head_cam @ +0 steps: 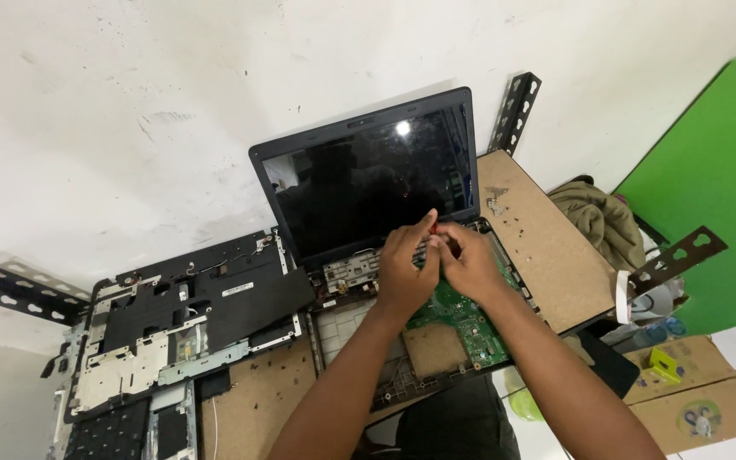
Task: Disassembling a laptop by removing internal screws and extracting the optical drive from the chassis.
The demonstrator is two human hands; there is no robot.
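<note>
Nearest me, along the bottom edge of the view, lay a detached black keyboard [104, 434] at the left corner of the particle-board worktop [257, 400], with loose small screws scattered on the bare board beside it. Just above that sat the removed palmrest cover [189, 315], flipped underside up, black plastic with silver metal shielding plates. My two forearms crossed the middle of the view and met over the opened laptop base [411, 341], whose green motherboard [462, 315] was exposed on the right half. My left hand [406, 268] was curled, thumb and forefinger pinched round a red-handled screwdriver [433, 227] near the hinge line of the base. My right hand [470, 260] was closed too, its fingertips touching the same tool just beside the left hand; the tip of the tool was hidden by my fingers. Behind the hands stood the laptop screen [372, 175], upright, dark and reflecting a lamp. To the right, a few more screws and a small metal bracket [496, 204] lay on the board, then an olive cloth [598, 221], a cardboard box [696, 396] on the floor, and a green panel [717, 187]. Farthest back was the white wall [129, 102], with slotted black angle brackets [514, 111] against it.
</note>
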